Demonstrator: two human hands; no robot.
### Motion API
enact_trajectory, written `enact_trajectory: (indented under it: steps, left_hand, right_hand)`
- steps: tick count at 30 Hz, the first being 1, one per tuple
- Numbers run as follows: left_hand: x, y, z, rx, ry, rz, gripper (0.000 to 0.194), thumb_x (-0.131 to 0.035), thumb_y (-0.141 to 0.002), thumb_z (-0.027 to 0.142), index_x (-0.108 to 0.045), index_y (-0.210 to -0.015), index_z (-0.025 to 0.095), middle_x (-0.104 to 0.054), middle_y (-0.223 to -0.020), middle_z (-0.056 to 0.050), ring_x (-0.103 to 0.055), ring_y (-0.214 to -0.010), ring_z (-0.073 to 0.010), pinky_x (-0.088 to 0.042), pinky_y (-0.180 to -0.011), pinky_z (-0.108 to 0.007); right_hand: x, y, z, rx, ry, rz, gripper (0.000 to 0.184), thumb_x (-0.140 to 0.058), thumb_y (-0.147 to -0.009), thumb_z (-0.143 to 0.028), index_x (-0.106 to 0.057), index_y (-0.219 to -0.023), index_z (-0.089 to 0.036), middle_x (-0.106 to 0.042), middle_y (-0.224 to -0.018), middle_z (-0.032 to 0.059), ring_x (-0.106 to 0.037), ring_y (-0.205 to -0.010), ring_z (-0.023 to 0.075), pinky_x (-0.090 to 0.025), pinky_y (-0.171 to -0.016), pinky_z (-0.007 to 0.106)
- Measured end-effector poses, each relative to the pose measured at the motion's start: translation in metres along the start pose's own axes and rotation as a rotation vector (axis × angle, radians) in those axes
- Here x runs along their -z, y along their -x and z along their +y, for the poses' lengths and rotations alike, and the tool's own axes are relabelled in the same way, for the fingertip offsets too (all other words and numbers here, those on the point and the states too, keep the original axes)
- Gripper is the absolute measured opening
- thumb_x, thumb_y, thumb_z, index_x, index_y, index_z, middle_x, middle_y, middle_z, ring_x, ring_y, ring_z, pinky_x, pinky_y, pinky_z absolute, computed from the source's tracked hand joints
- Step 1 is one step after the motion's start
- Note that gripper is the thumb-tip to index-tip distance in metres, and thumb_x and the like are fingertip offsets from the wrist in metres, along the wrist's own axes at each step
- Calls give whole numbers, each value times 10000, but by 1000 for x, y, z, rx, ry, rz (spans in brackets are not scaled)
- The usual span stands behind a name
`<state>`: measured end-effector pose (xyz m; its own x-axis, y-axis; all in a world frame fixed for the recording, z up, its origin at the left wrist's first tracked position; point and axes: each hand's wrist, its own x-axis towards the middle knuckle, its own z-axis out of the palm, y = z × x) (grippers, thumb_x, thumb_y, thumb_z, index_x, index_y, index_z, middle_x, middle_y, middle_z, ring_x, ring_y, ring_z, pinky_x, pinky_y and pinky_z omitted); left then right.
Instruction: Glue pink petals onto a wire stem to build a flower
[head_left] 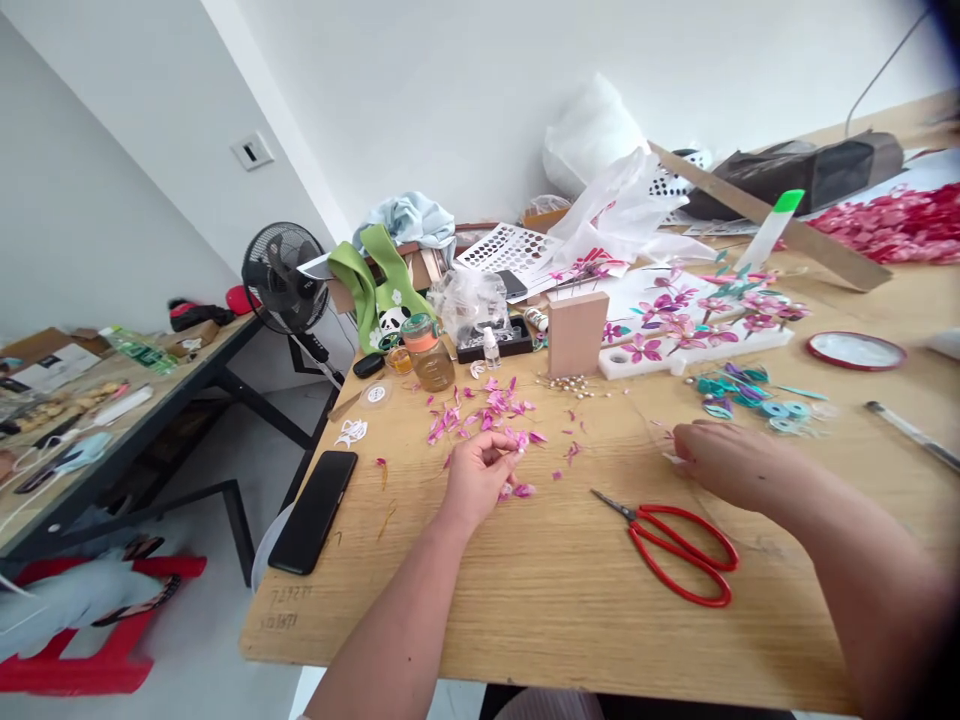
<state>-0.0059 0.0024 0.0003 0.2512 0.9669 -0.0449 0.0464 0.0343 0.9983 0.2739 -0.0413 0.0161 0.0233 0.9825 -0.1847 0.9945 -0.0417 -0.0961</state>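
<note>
My left hand (480, 470) rests on the wooden table (555, 600) with its fingers pinched on a small pink petal at its fingertips. More pink petals (487, 408) lie scattered just beyond it. My right hand (724, 458) lies knuckles up to the right, fingers curled down on the table around something small and pale that I cannot make out. Red-handled scissors (679, 548) lie shut between the two hands, nearer the front edge.
A black phone (313, 510) lies at the table's left edge. Behind the petals stand a jar (429, 355), a wooden block (576, 332) and a white board of pink paper flowers (697, 315). Teal paper coils (750, 395) and a red-rimmed lid (855, 350) sit right. A fan (281, 275) stands left.
</note>
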Motion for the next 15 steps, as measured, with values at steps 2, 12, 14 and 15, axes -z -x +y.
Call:
enact_trajectory:
  steps: [2, 12, 14, 15]
  left_hand:
    - [0, 0, 2, 2, 15, 13, 257, -745, -628, 324, -607, -722, 129, -535, -482, 45, -457, -354, -46, -333, -314, -139]
    - [-1, 1, 6, 57, 162, -3, 365, -807, -542, 373, -602, -704, 118, -559, -521, 38, -470, -361, -47, -356, -304, -148]
    - [0, 1, 6, 55, 197, 4, 363, -811, -542, 361, -602, -711, 116, -572, -528, 30, -481, -371, -52, -366, -312, -149]
    - [0, 1, 6, 55, 213, 5, 360, -811, -545, 354, -601, -713, 116, -577, -529, 26, -490, -378, -57, -373, -316, -152]
  right_hand:
    - [3, 0, 2, 9, -25, 21, 239, -525, -801, -99, -434, -617, -221, -656, -768, 143, -630, -765, 257, -393, -646, 324]
    - [62, -11, -59, 43, -839, 485, 277, -518, -857, -472, -609, -841, -211, -594, -605, 31, -527, -539, 169, -341, -495, 270]
    - [52, -13, -75, 143, -1031, 423, 366, -516, -834, -547, -602, -784, -195, -575, -598, 23, -508, -552, 159, -361, -511, 264]
    - [45, -14, -81, 177, -1103, 373, 381, -513, -829, -562, -598, -796, -191, -573, -608, 21, -519, -578, 162, -379, -527, 263]
